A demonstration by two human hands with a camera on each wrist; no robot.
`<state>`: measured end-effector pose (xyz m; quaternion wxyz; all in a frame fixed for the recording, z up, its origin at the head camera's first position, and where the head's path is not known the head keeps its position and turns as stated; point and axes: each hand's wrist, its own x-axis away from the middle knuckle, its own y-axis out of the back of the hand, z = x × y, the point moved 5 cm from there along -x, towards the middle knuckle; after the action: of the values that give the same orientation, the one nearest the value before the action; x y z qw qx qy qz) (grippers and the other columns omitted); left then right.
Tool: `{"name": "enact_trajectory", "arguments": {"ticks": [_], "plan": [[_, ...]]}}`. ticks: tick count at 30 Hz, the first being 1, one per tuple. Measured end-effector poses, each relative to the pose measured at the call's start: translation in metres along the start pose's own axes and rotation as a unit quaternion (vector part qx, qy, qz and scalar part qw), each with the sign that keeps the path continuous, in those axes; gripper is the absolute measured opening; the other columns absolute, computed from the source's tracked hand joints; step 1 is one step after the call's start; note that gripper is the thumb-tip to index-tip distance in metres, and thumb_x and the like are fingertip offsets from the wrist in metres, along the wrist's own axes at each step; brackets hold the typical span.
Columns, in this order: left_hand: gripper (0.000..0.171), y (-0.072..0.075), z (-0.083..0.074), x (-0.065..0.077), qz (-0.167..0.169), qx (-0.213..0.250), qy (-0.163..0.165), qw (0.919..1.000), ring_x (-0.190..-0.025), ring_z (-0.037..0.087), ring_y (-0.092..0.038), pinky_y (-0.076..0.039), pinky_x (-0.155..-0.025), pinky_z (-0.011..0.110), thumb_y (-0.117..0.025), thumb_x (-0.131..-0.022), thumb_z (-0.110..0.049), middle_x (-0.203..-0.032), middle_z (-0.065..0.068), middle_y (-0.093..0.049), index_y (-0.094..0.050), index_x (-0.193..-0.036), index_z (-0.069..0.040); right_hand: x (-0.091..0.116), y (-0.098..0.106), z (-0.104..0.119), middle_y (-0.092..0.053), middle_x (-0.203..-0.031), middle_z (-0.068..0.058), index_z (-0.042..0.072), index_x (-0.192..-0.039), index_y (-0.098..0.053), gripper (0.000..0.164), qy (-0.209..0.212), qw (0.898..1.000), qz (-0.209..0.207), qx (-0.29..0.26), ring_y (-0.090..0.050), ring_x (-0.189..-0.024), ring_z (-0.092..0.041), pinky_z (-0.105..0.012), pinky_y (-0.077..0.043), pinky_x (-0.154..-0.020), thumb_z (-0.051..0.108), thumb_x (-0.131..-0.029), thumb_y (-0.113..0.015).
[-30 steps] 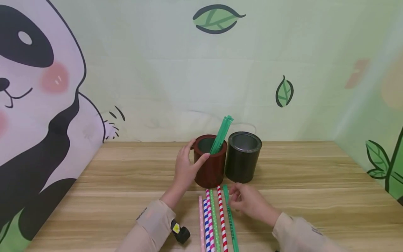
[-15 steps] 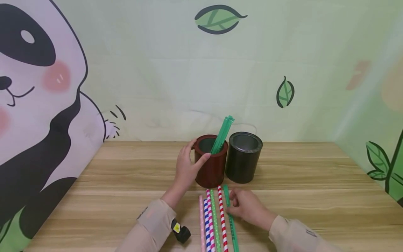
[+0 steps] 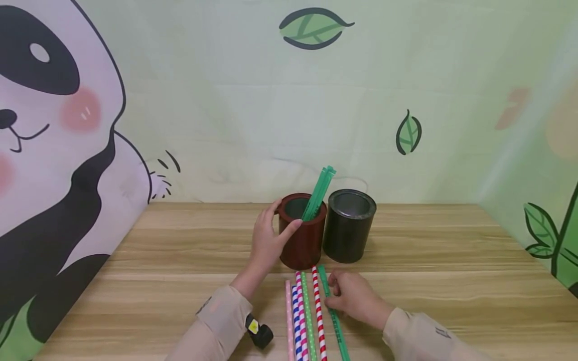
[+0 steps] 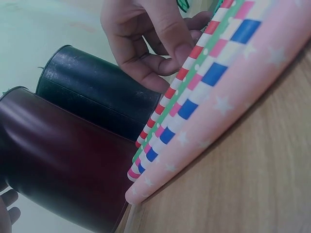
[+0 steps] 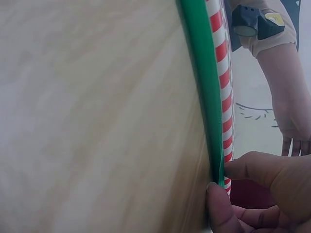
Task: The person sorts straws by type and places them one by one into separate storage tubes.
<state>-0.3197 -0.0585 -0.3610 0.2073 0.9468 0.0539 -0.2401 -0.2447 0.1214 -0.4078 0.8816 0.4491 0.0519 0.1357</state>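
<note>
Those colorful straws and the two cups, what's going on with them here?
A person's left hand is holding the dark red cup, which has green strips leaning in it. The right hand pinches another green strip, lying on the wooden table next to five patterned straws. The black cup stands beside the red one, and neither hand is on it.

Beige sleeves (image 3: 220, 318) bear small dark marks (image 3: 443, 333); a black wrist camera (image 3: 263, 337) shows a yellow label (image 3: 253, 327).
</note>
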Motion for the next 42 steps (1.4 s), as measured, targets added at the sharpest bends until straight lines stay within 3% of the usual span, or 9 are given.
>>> {"name": "enact_trajectory", "arguments": {"ticks": [7,19,29,37,42], "plan": [[0.070,0.000,0.000,-0.001,0.000,-0.003,-0.003,1.0000,-0.129,0.032,-0.047,-0.039,-0.107,0.054,-0.070,-0.085,-0.036,-0.138,0.016,-0.052,-0.043,-0.143,-0.006,-0.001,-0.001,0.001,-0.052,-0.064,0.000,0.005,-0.093,-0.058,0.026,-0.029,0.999,0.013,0.007,-0.049,-0.047,-0.011,-0.021,-0.039,-0.046,0.017,-0.080,-0.077],[0.071,0.000,-0.001,-0.001,0.001,0.001,-0.004,1.0000,-0.129,0.032,-0.046,-0.039,-0.107,0.054,-0.071,-0.085,-0.036,-0.139,0.016,-0.052,-0.043,-0.143,-0.006,0.000,-0.002,0.003,-0.050,-0.065,-0.001,0.002,-0.095,-0.057,0.022,-0.025,1.000,0.012,-0.006,-0.050,-0.042,-0.010,-0.023,-0.044,-0.043,0.006,-0.080,-0.073],[0.070,-0.001,0.001,0.000,-0.003,-0.001,-0.005,1.0000,-0.128,0.033,-0.047,-0.039,-0.107,0.054,-0.071,-0.085,-0.035,-0.137,0.017,-0.053,-0.043,-0.142,-0.005,0.004,0.004,0.001,-0.052,-0.061,0.000,-0.002,-0.097,-0.060,0.022,-0.008,1.000,-0.001,-0.019,-0.050,-0.043,-0.008,-0.022,-0.045,-0.042,0.001,-0.077,-0.068],[0.070,0.000,-0.001,0.000,-0.004,0.000,-0.008,1.0000,-0.128,0.033,-0.047,-0.038,-0.107,0.054,-0.072,-0.085,-0.034,-0.137,0.017,-0.053,-0.043,-0.142,-0.006,0.010,0.016,0.001,-0.057,-0.066,0.000,-0.006,-0.106,-0.058,0.030,0.002,0.999,-0.009,-0.048,-0.053,-0.044,-0.009,-0.023,-0.047,-0.043,0.001,-0.077,-0.068],[0.070,0.000,0.001,0.000,-0.001,0.002,-0.002,1.0000,-0.129,0.032,-0.046,-0.038,-0.108,0.054,-0.071,-0.085,-0.035,-0.138,0.016,-0.052,-0.042,-0.143,-0.006,0.014,0.025,0.004,-0.058,-0.072,-0.003,-0.007,-0.107,-0.056,0.031,0.029,0.997,-0.021,-0.070,-0.053,-0.044,-0.011,-0.023,-0.047,-0.042,-0.001,-0.078,-0.066]]}}
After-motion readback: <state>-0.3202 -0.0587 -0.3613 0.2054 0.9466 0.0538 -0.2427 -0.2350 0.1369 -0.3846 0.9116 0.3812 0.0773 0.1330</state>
